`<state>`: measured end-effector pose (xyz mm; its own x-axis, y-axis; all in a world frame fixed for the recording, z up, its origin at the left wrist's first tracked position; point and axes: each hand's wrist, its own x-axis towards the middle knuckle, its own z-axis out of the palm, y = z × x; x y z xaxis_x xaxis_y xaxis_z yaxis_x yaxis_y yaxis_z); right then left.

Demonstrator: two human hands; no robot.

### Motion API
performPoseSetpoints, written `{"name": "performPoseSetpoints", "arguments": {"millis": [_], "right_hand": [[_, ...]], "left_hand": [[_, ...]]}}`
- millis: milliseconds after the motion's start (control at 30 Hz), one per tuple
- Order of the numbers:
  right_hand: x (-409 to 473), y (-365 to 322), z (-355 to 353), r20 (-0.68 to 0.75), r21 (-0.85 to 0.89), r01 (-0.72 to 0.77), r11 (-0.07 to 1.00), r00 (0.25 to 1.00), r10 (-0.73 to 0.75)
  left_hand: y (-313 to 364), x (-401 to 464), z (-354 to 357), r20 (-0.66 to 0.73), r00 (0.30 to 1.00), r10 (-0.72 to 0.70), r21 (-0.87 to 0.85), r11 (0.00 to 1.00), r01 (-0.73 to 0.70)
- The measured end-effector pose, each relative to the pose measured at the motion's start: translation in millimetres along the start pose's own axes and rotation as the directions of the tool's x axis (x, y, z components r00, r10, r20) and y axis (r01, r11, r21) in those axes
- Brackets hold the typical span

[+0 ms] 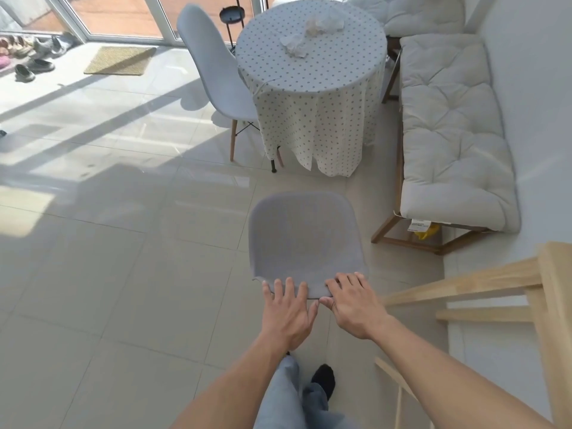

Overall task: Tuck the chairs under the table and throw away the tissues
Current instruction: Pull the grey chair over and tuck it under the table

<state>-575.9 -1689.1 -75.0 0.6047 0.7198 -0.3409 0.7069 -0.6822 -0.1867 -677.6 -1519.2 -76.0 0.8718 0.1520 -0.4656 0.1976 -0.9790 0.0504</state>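
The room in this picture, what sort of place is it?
Probably a home dining corner: a round table with a dotted cloth, two grey chairs, a cushioned bench, and shoes by a glass door.

Around us, sunlit pale floor tiles point(123, 243), glass doors point(123, 17), doormat point(120, 60), shoes point(31, 54), cushioned sofa point(448, 125), white wall point(532, 88).

Both bare forearms reached forward; the left hand point(289, 314) and right hand point(356, 305) lay side by side, fingers point(291, 284) curled forward, thumbs nearly touching.
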Motion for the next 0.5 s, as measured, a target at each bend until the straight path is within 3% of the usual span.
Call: {"name": "performPoseSetpoints", "arguments": {"millis": [500], "right_hand": [[162.0, 53.3, -66.0, -0.087, 0.032, -0.135, 0.990, 0.987, 0.137]], "left_hand": [[-66.4, 174.8, -103.3, -0.021, 0.991, 0.133, 0.045, 0.990, -0.132]]}}
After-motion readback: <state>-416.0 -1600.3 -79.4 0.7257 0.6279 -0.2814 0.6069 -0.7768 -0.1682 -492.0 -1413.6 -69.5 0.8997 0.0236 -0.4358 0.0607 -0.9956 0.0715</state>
